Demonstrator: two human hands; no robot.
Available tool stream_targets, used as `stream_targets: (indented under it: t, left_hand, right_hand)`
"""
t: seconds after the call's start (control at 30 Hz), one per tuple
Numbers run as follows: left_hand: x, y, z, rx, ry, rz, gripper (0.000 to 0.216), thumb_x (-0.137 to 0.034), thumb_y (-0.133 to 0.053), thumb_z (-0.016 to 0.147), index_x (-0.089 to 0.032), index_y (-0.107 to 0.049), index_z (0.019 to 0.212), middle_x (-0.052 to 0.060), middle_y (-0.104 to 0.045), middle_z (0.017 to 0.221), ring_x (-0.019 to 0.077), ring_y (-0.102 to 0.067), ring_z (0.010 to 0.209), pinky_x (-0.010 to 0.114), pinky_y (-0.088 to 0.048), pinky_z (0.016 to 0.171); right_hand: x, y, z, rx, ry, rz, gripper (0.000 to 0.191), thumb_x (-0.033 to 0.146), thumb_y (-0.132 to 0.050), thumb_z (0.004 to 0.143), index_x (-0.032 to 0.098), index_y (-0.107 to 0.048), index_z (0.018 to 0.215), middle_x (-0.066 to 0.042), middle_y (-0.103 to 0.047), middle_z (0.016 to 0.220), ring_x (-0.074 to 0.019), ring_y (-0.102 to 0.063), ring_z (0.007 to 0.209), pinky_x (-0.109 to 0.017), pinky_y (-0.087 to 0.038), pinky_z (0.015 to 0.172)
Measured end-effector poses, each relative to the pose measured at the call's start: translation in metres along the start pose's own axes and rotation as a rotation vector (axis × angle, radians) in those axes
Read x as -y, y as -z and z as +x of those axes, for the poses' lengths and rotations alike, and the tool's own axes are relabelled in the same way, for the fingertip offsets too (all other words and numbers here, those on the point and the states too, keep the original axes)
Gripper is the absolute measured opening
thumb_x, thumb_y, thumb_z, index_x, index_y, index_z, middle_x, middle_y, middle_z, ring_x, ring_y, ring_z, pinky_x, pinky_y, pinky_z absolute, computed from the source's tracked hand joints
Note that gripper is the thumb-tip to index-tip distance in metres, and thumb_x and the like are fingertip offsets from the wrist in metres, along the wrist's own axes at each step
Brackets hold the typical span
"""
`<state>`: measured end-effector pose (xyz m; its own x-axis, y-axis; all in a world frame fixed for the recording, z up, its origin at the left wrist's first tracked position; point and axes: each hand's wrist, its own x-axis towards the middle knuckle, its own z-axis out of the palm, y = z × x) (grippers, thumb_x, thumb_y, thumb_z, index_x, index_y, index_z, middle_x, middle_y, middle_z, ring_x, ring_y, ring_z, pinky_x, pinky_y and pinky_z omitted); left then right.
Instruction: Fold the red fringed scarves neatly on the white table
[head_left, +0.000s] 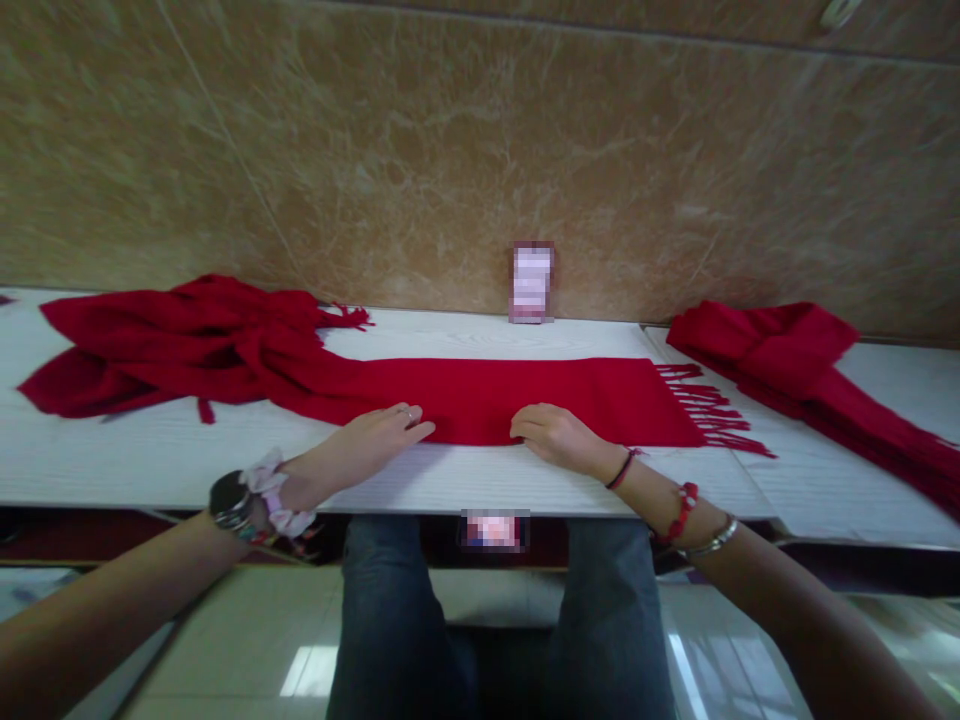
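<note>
A long red fringed scarf (525, 395) lies flat across a white table (150, 450), its fringe at the right end and its left part bunched in a heap. My left hand (379, 435) rests palm down on the scarf's near edge, fingers stretched out. My right hand (551, 435) lies on the same near edge a little to the right, fingers curled onto the cloth. Neither hand lifts the scarf. My left wrist wears a watch and a scrunchie; my right wrist wears bracelets.
A second red scarf (795, 365), folded, lies on the table at the right. A small blurred card (531, 282) stands against the brown marble wall behind the table. My legs in jeans show below the table edge, over a tiled floor.
</note>
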<state>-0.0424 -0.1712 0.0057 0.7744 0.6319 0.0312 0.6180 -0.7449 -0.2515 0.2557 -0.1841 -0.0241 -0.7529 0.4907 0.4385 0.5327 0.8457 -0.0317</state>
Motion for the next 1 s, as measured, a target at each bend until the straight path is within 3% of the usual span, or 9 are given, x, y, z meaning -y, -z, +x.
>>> stream_targets:
  t: [0.13, 0.3, 0.53, 0.73, 0.83, 0.9, 1.0]
  left_hand:
    - [0.007, -0.007, -0.001, 0.040, -0.003, -0.008, 0.055, 0.001, -0.033, 0.081, -0.022, -0.052, 0.127, 0.011, -0.057, 0.113, 0.0188, -0.058, 0.102, 0.029, -0.048, 0.085]
    - [0.016, -0.007, 0.001, 0.108, -0.036, -0.040, 0.057, -0.005, -0.032, 0.085, -0.034, -0.044, 0.133, 0.006, -0.056, 0.112, 0.0139, -0.060, 0.089, 0.021, -0.047, 0.073]
    - [0.006, 0.015, 0.004, 0.007, -0.048, 0.137, 0.043, 0.001, -0.038, 0.082, -0.019, -0.062, 0.112, 0.011, -0.063, 0.100, 0.0201, -0.060, 0.096, 0.032, -0.047, 0.085]
    - [-0.002, 0.000, -0.003, 0.037, -0.020, 0.105, 0.057, 0.003, -0.038, 0.081, -0.025, -0.051, 0.128, 0.012, -0.059, 0.117, 0.0211, -0.060, 0.104, 0.033, -0.048, 0.084]
    - [0.004, 0.007, -0.003, 0.135, -0.035, 0.046, 0.060, -0.002, -0.041, 0.081, -0.029, -0.043, 0.135, 0.010, -0.057, 0.119, 0.0193, -0.060, 0.104, 0.029, -0.047, 0.083]
    - [0.007, 0.018, 0.004, 0.186, -0.089, -0.038, 0.054, -0.010, -0.044, 0.084, -0.030, -0.043, 0.134, 0.007, -0.058, 0.118, 0.0170, -0.059, 0.102, 0.026, -0.046, 0.085]
    - [0.006, 0.028, 0.024, 0.108, -0.111, -0.148, 0.041, -0.023, -0.038, 0.092, -0.025, -0.047, 0.133, 0.008, -0.055, 0.123, 0.0167, -0.053, 0.112, 0.028, -0.039, 0.096]
  right_hand:
    - [0.001, 0.002, 0.000, 0.001, -0.012, 0.093, 0.022, 0.012, -0.045, 0.087, 0.015, -0.066, 0.091, -0.009, -0.067, 0.092, -0.0171, -0.060, 0.088, -0.032, -0.049, 0.082]
    - [-0.001, 0.000, 0.000, 0.002, -0.015, 0.111, 0.020, 0.013, -0.046, 0.086, 0.016, -0.066, 0.089, -0.008, -0.067, 0.092, -0.0170, -0.060, 0.088, -0.032, -0.048, 0.083]
    - [-0.001, -0.003, -0.001, -0.122, -0.079, -0.062, 0.025, 0.012, -0.041, 0.088, 0.018, -0.064, 0.081, -0.008, -0.065, 0.082, -0.0189, -0.058, 0.081, -0.033, -0.046, 0.075]
    - [0.004, 0.003, -0.001, 0.018, -0.011, 0.020, 0.023, 0.008, -0.042, 0.085, 0.016, -0.063, 0.083, -0.008, -0.064, 0.084, -0.0173, -0.057, 0.080, -0.030, -0.047, 0.076]
    - [0.004, 0.007, 0.000, 0.038, -0.015, 0.091, 0.022, 0.008, -0.044, 0.083, 0.015, -0.064, 0.083, -0.008, -0.063, 0.085, -0.0179, -0.057, 0.082, -0.032, -0.047, 0.079]
    - [0.004, 0.009, 0.001, 0.047, -0.026, 0.138, 0.019, 0.012, -0.047, 0.084, 0.015, -0.065, 0.087, -0.009, -0.064, 0.091, -0.0182, -0.057, 0.088, -0.033, -0.046, 0.084]
    - [0.002, 0.009, 0.002, 0.091, -0.087, 0.146, 0.026, 0.026, -0.051, 0.088, 0.014, -0.064, 0.107, -0.013, -0.061, 0.116, -0.0217, -0.052, 0.111, -0.039, -0.040, 0.097]
